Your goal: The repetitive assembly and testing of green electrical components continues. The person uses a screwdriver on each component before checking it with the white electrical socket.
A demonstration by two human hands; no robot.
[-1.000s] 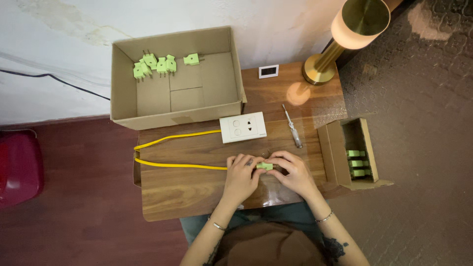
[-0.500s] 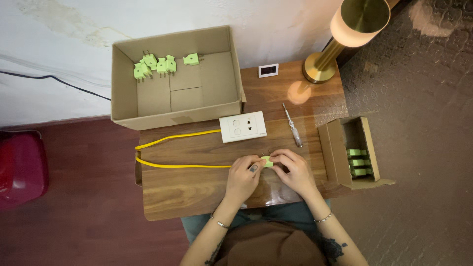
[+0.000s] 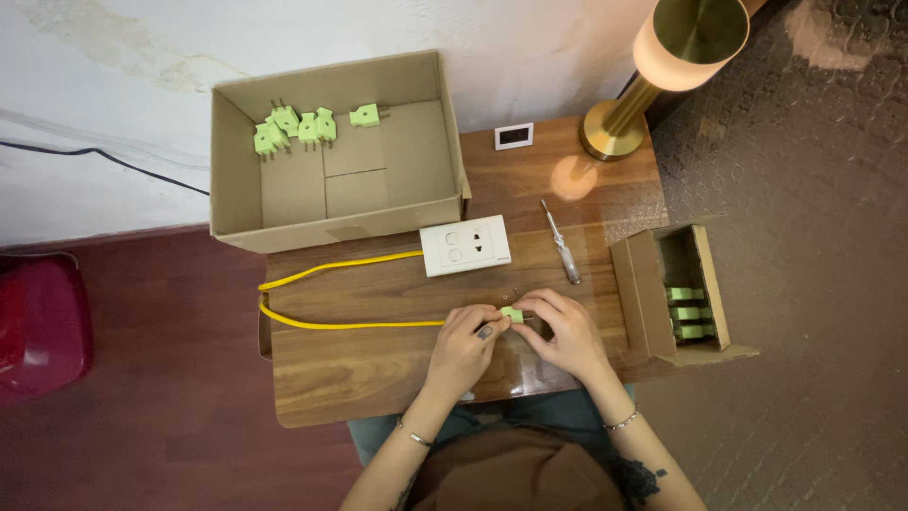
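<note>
The wooden desk (image 3: 378, 369) is carrying a big open cardboard box (image 3: 236, 170) of finished green plugs far beyond the hands, and a smaller box (image 3: 643, 293) just right of the right hand, within easy reach. The left hand (image 3: 463, 345) and right hand (image 3: 563, 331) are pinching together on one small green plug (image 3: 512, 313), steadying it where the yellow cable (image 3: 350, 325) is running in from the left.

1. A room at home used as a makeshift work spot: a small wooden table (image 3: 378, 378) against a stained white wall (image 3: 142, 57).
2. A brass lamp (image 3: 662, 57) lights it.
3. Cardboard boxes (image 3: 284, 199) of green plugs (image 3: 293, 128) show piecework.
</note>
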